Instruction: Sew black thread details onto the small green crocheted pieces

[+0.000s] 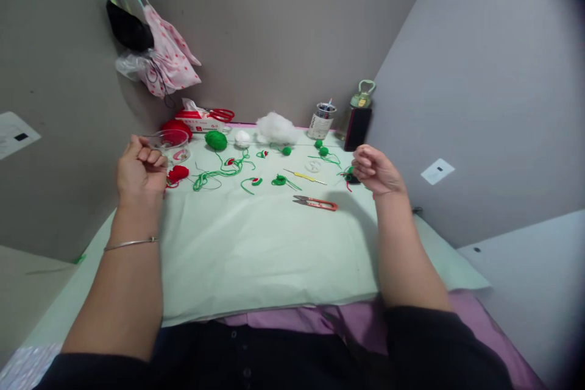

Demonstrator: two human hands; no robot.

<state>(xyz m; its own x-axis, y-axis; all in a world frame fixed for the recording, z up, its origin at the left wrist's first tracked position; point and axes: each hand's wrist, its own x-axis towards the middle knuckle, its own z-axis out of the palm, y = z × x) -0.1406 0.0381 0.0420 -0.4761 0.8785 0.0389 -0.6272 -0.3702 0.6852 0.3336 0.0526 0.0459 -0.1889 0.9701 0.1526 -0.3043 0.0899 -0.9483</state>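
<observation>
My left hand (141, 166) is raised at the left, palm up, with its fingers curled in; nothing shows in it. Right beside its fingertips, in view, is a clear plastic cup (180, 155); I cannot tell whether they touch. My right hand (375, 169) is raised at the right, its fingers folded closed and nothing visible in them. Just past it lies a small dark item (353, 178) with green and red yarn ends, partly hidden. Between the hands lie orange thread snips (316, 203), a yellow crochet hook (304, 177) and small green-and-red crocheted pieces (256, 181).
Behind are a green yarn ball (216, 141), red yarn (178, 173), white stuffing (276, 128) and a tissue box (201, 122) with red scissors (222, 114). A pen holder (322, 122), a bottle (361, 96) and a phone (358, 129) stand back right. Walls enclose the table.
</observation>
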